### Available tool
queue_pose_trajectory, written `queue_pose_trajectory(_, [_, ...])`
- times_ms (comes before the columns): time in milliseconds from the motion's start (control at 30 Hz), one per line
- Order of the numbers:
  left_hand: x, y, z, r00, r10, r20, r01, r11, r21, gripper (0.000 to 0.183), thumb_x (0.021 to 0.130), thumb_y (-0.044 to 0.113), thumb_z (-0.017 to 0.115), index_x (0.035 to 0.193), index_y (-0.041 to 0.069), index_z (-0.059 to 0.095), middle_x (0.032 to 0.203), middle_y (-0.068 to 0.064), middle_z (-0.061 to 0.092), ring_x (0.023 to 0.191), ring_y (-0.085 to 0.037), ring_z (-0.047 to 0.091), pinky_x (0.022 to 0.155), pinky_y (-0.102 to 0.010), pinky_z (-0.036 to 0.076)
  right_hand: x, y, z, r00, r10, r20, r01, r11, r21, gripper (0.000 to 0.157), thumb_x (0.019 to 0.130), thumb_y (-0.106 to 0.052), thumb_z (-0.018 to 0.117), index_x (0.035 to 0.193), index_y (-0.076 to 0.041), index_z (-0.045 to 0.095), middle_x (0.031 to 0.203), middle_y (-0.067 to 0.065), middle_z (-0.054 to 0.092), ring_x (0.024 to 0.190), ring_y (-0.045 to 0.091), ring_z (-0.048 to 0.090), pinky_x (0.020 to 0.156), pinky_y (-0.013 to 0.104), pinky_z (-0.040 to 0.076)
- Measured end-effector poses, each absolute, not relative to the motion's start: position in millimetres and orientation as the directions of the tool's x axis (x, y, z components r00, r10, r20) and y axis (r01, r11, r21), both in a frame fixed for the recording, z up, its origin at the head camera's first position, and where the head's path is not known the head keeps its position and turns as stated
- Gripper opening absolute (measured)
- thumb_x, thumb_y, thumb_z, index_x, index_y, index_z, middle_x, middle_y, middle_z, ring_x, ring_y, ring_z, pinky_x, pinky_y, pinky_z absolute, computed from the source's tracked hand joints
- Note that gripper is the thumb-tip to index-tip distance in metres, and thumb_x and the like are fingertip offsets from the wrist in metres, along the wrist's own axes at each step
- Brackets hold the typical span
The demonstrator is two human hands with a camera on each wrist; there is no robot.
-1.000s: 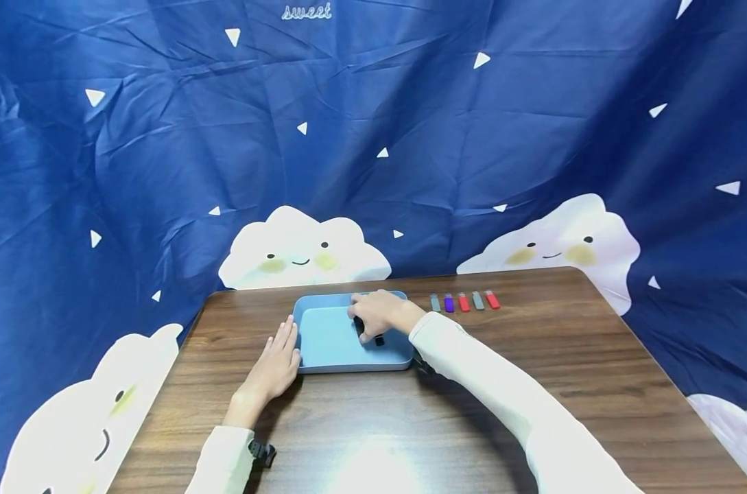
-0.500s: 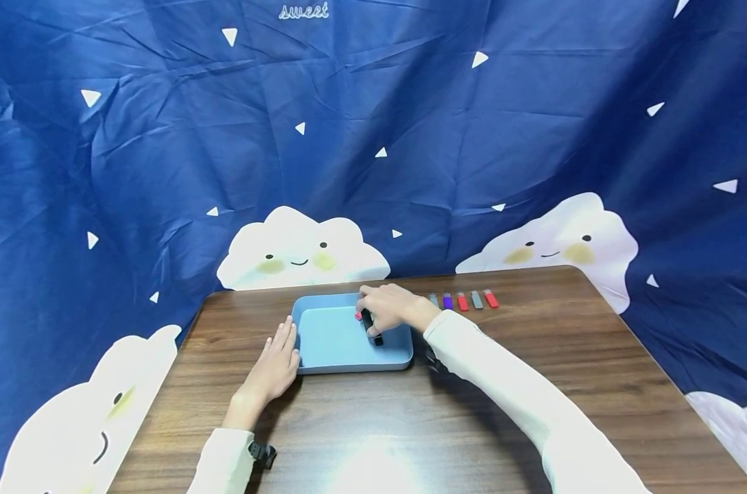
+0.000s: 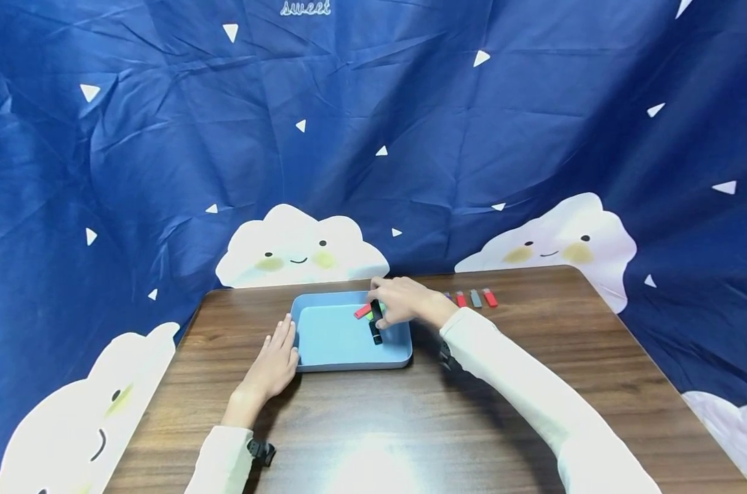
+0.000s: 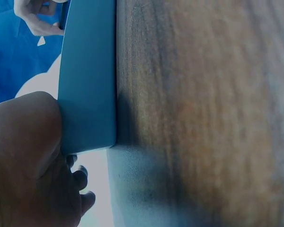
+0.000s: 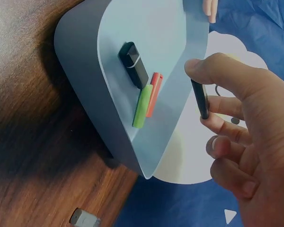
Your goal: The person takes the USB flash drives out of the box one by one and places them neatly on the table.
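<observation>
My right hand (image 3: 404,300) pinches a black USB stick (image 5: 200,99) between thumb and fingertips, raised above the right part of the light blue tray (image 3: 330,339). In the tray lie another black USB stick (image 5: 134,66), a green one (image 5: 142,106) and a red one (image 5: 154,93), close together; the right wrist view shows all three. My left hand (image 3: 271,360) rests against the tray's left side with its fingers straight, and the left wrist view shows it at the tray wall (image 4: 87,75).
Right of the tray, a row of USB sticks lies on the wooden table (image 3: 534,357): red (image 3: 490,298), grey (image 3: 475,298), red (image 3: 461,299) and a purple one mostly hidden by the right arm. A blue curtain (image 3: 348,103) hangs behind the table.
My right hand has moved right and up with the black USB stick, uncovering the red, green and other black sticks in the tray. The left hand stays at the tray's side.
</observation>
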State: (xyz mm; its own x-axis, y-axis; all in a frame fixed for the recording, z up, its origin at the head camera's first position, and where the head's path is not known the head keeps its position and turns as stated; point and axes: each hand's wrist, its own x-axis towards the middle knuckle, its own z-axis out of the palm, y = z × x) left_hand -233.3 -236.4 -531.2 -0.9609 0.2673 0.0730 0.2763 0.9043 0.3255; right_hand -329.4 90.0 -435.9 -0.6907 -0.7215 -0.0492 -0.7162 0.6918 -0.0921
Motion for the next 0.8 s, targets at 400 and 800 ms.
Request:
queue_pose_trajectory(400, [-232,-237,-529,-0.961,0.266,0.072,0.274,0.905,0.324,0.060,0.112,0.015,0.040,0.164,-0.012,0.025,0.177,-0.024,0.015,0.163,-0.047,0.020,0.131,-0.067,0.021,-328,112,-432,-0.706,-0.708,-0.005,-0.704,0.703,-0.101,0.059,0.085,-0.042,0.084,0.138,-0.017,0.071,0.137,0.006,0.061,0.081,0.022,0.060,0.077,0.042,0.057])
queue_pose_trajectory(800, [-232,-236,-529,-0.953,0.282,0.108,0.302,0.886,0.352,0.061,0.109,0.014,0.039,0.161,-0.015,0.027,0.175,-0.029,0.019,0.160,-0.052,0.023,0.127,-0.072,0.023,-321,133,-427,-0.738,-0.674,0.041,-0.673,0.729,-0.126,0.059,0.083,-0.039,0.085,0.136,-0.014,0.073,0.129,0.005,0.063,0.077,0.019,0.058,0.079,0.044,0.056])
